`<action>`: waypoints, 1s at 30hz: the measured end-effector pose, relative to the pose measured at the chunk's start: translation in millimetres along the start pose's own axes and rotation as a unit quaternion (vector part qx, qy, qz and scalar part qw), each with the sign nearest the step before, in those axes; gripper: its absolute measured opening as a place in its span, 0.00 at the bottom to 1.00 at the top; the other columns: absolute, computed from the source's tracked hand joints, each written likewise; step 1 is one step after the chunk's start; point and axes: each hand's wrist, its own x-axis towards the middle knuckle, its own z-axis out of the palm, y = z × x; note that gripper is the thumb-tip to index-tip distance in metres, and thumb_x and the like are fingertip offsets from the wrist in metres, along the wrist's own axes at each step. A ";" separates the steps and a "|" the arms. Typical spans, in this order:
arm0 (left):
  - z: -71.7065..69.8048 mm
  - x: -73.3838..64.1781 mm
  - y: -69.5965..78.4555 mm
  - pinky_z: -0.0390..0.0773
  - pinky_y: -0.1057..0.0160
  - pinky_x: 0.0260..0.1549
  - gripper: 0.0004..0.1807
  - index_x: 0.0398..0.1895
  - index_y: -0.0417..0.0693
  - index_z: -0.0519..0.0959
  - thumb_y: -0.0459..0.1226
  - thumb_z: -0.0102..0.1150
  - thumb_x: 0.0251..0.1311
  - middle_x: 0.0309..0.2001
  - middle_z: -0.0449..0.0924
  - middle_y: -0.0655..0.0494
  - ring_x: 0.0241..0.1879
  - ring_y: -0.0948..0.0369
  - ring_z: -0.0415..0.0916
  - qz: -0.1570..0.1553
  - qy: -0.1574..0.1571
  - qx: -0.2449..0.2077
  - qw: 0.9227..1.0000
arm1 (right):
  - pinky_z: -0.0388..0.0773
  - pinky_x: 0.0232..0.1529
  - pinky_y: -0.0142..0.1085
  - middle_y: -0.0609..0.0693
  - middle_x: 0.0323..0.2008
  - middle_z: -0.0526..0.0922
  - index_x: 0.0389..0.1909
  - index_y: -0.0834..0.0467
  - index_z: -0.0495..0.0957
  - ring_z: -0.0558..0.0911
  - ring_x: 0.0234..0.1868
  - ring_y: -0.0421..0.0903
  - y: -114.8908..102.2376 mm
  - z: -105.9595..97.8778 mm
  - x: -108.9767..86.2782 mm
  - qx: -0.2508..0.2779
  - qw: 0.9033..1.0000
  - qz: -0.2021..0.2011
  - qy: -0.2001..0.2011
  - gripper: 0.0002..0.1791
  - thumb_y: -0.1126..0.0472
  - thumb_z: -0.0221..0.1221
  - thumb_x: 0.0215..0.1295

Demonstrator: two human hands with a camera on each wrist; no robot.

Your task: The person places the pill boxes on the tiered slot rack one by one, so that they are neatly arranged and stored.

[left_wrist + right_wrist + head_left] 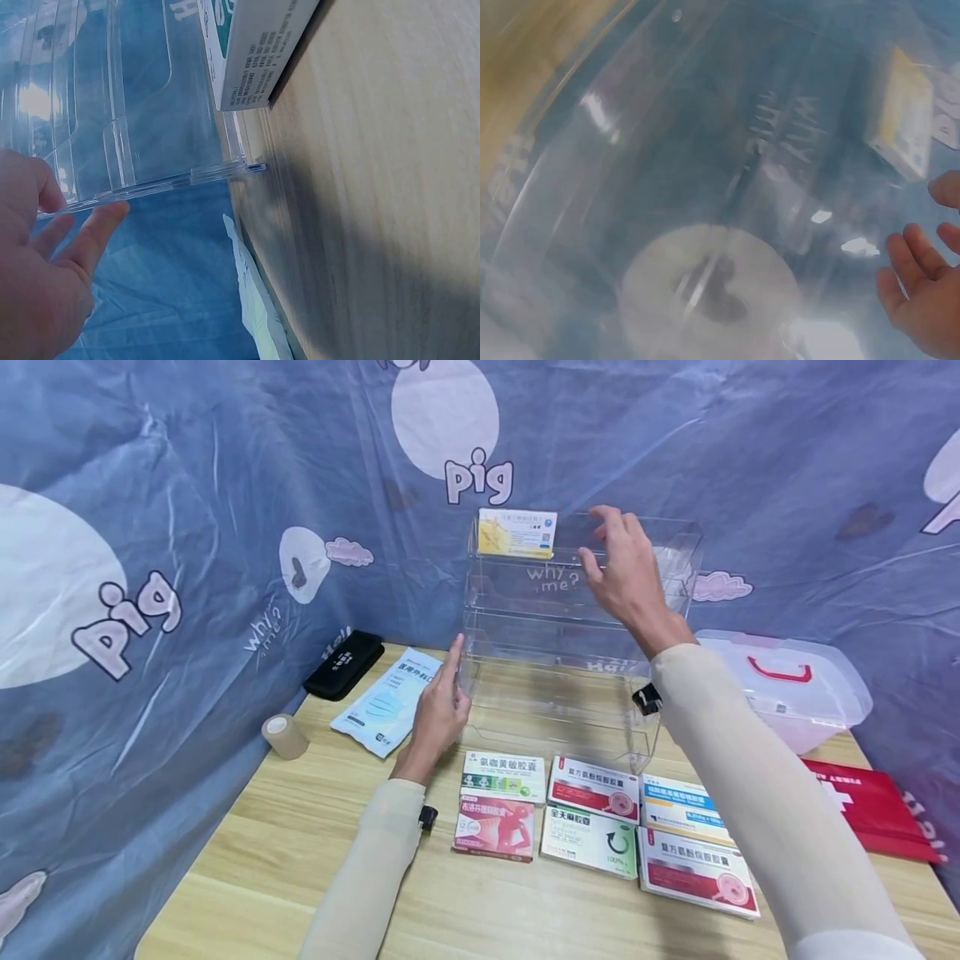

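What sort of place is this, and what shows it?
Probably a makeshift indoor corner for arranging medicines: printed blue cloth hangs behind a wooden table, which holds medicine boxes and a clear tiered rack.

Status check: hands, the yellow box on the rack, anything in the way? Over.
Left hand holding side of rack. Right hand empty, apart from yellow box. Yellow box stands in top tier, left end. Nothing seen between them.

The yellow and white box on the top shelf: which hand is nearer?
Right. The right hand is just right of the box; the left hand is lower, at the left side of the clear rack.
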 end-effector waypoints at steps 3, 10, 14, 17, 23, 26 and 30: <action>-0.5 1.4 -1.2 0.78 0.58 0.31 0.55 0.90 0.61 0.48 0.19 0.55 0.64 0.83 0.66 0.46 0.30 0.52 0.74 0.001 0.003 0.004 1.000 | 0.75 0.64 0.61 0.69 0.60 0.80 0.73 0.62 0.71 0.78 0.60 0.67 -0.8 -11.6 -10.5 -0.002 1.000 -0.017 0.010 0.27 0.63 0.60 0.76; 0.7 1.5 -5.0 0.79 0.57 0.32 0.55 0.90 0.62 0.48 0.19 0.54 0.64 0.83 0.66 0.46 0.31 0.51 0.74 0.001 0.002 0.004 1.000 | 0.73 0.64 0.63 0.69 0.59 0.79 0.71 0.63 0.73 0.77 0.59 0.66 -3.4 -35.6 -42.9 -0.010 0.999 -0.030 0.012 0.26 0.61 0.61 0.76; 3.3 1.2 -5.1 0.77 0.59 0.31 0.54 0.90 0.62 0.48 0.19 0.54 0.65 0.83 0.66 0.47 0.29 0.53 0.72 0.001 0.000 0.004 1.000 | 0.72 0.61 0.63 0.69 0.56 0.80 0.68 0.65 0.76 0.77 0.58 0.66 -0.3 -48.6 -68.9 -0.009 0.999 -0.042 0.013 0.24 0.61 0.62 0.76; 4.3 0.7 -4.9 0.76 0.60 0.29 0.54 0.90 0.62 0.48 0.19 0.54 0.65 0.83 0.65 0.47 0.27 0.55 0.71 0.002 0.002 0.005 1.000 | 0.70 0.60 0.65 0.69 0.55 0.80 0.66 0.66 0.77 0.76 0.59 0.67 5.1 -55.9 -90.2 -0.018 0.999 -0.044 0.004 0.22 0.60 0.62 0.76; 3.8 1.5 -3.6 0.78 0.57 0.31 0.53 0.90 0.62 0.49 0.20 0.54 0.66 0.83 0.65 0.47 0.31 0.51 0.75 -0.002 0.003 0.004 1.000 | 0.73 0.55 0.64 0.68 0.55 0.80 0.65 0.67 0.77 0.77 0.56 0.66 20.7 -67.1 -131.6 -0.041 0.998 -0.012 -0.052 0.23 0.60 0.63 0.76; 3.1 1.9 -2.7 0.80 0.56 0.33 0.53 0.90 0.61 0.49 0.20 0.54 0.66 0.83 0.65 0.47 0.34 0.49 0.77 -0.004 0.002 0.002 1.000 | 0.73 0.56 0.65 0.69 0.55 0.81 0.65 0.67 0.77 0.78 0.57 0.67 31.8 -72.5 -148.5 -0.054 0.993 0.003 -0.100 0.24 0.59 0.63 0.76; 2.2 1.0 -2.6 0.79 0.57 0.32 0.53 0.90 0.61 0.49 0.20 0.54 0.65 0.83 0.65 0.48 0.30 0.51 0.75 -0.003 0.002 0.004 1.000 | 0.75 0.57 0.69 0.71 0.59 0.81 0.68 0.67 0.76 0.78 0.60 0.70 50.3 -80.2 -169.3 -0.066 0.977 0.034 -0.198 0.26 0.55 0.63 0.77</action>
